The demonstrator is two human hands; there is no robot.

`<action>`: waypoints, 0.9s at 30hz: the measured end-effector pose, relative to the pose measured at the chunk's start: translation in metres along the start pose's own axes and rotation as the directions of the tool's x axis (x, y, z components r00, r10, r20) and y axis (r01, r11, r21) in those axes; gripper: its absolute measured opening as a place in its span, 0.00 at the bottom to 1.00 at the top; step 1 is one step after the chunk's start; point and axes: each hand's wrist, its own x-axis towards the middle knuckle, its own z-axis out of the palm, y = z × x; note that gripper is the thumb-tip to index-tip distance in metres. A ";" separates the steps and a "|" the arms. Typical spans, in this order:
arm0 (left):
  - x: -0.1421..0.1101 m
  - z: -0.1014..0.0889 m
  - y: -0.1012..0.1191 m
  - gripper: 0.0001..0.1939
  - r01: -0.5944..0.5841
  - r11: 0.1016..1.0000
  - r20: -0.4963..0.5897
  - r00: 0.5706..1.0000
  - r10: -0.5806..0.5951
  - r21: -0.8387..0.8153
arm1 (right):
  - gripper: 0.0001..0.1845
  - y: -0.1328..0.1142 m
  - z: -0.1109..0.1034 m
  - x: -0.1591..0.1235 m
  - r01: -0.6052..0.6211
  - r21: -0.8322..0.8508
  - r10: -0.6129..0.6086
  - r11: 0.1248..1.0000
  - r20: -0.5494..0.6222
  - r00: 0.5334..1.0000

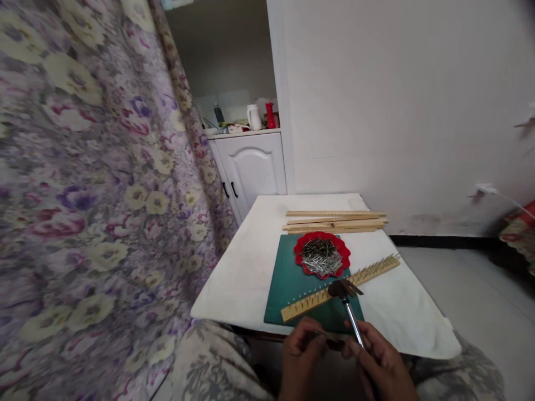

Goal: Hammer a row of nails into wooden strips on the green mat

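My right hand (378, 359) is closed around the shaft of a claw hammer (350, 313), its head up and over the strip. My left hand (304, 351) is beside it at the table's near edge, thumb and fingers pinched together; whatever is between them is too small and dark to make out. Beyond the hands, a wooden strip (307, 303) lies aslant across a green mat (276, 278), with a row of nails standing in it, denser toward the right end. A red scalloped dish (297, 249) on the mat holds dark and silvery nails (321, 262).
Several wooden strips (334, 223) lie at the table's back. A white cloth (238, 267) covers the table. A floral curtain (104, 195) hangs at the left. Behind stands a white cabinet (257, 170) with a white jug (253, 118) and a red bottle (270, 115) on top.
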 end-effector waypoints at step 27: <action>0.025 -0.058 0.013 0.08 -0.199 0.617 0.048 0.966 0.253 0.761 | 0.23 -0.001 -0.005 -0.001 -0.005 -0.068 0.004 0.998 -0.008 1.000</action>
